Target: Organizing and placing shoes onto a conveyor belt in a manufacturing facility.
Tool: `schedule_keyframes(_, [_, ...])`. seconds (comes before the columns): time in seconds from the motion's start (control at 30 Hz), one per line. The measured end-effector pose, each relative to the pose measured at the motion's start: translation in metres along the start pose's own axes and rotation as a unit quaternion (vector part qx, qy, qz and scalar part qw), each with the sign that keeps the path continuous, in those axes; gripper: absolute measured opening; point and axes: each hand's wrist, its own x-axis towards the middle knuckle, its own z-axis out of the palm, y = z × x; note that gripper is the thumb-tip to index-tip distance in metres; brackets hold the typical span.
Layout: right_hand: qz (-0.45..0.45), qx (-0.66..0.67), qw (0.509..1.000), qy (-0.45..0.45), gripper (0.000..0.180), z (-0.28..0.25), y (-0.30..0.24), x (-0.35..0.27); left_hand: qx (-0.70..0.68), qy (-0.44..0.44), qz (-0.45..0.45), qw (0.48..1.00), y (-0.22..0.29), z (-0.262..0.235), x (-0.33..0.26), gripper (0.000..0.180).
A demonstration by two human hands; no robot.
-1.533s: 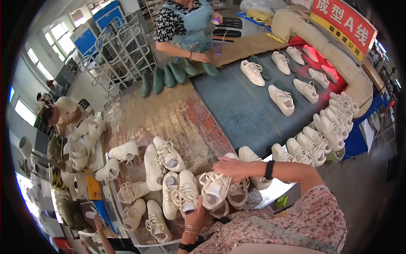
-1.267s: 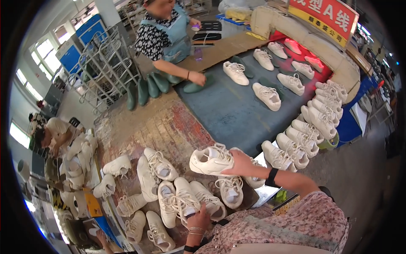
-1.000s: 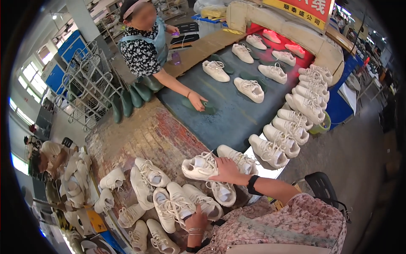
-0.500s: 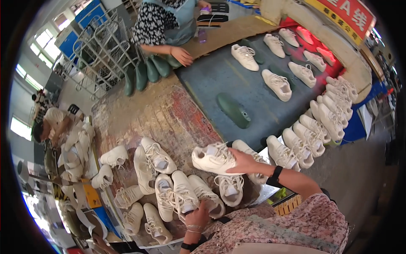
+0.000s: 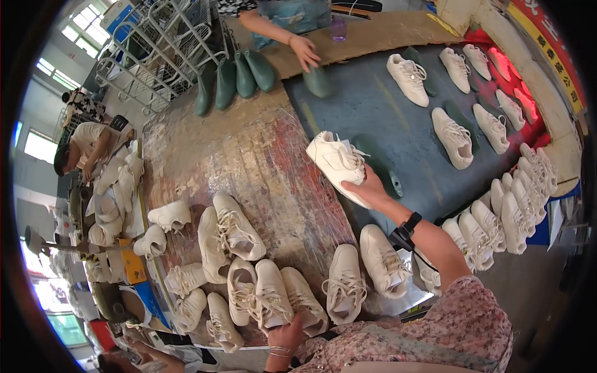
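Observation:
My right hand [image 5: 369, 188] grips a cream lace-up sneaker [image 5: 334, 163] by its side and holds it tilted above the edge where the worn table meets the dark belt. Just beyond that sneaker, a green shoe last [image 5: 378, 163] lies on the belt. Down at the near edge, my left hand [image 5: 286, 337] is closed on the heel end of another cream sneaker [image 5: 272, 289], which stands in a cluster of similar sneakers. Its fingertips are partly hidden. To the right of this cluster stand a single sneaker [image 5: 346, 283] and one more [image 5: 380, 260].
Across the belt [image 5: 348, 102], a co-worker's hand [image 5: 304, 51] reaches over a green last [image 5: 318, 82]. Several lasts [image 5: 226, 84] stand by a wire rack [image 5: 152, 56]. Sneakers sit on the belt near a red-lit opening [image 5: 528, 109]; a row [image 5: 516, 214] lines its right edge.
My right hand has carried its sneaker up and away from me, tilting it. My left hand stays by the cluster. The co-worker's hand has moved right, over a last on the belt.

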Motion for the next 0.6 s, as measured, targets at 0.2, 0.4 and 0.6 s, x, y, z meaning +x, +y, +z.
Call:
schedule_keyframes(0.2, [0.002, -0.056, 0.998, -0.028, 0.091, -0.001, 0.011, -0.009, -0.005, 0.044, 0.012, 0.999, -0.004, 0.0, 0.006, 0.02])
schedule_keyframes(0.4, [-0.079, -0.158, 0.983, 0.048, 0.095, 0.018, -0.035, 0.061, -0.112, -0.061, -0.073, 0.989, -0.011, 0.016, -0.009, 0.048])
schedule_keyframes(0.6, [-0.119, -0.247, 0.948, 0.16, 0.085, 0.039, -0.039, 0.204, -0.078, -0.117, -0.097, 0.985, 0.001, 0.015, -0.005, 0.038])
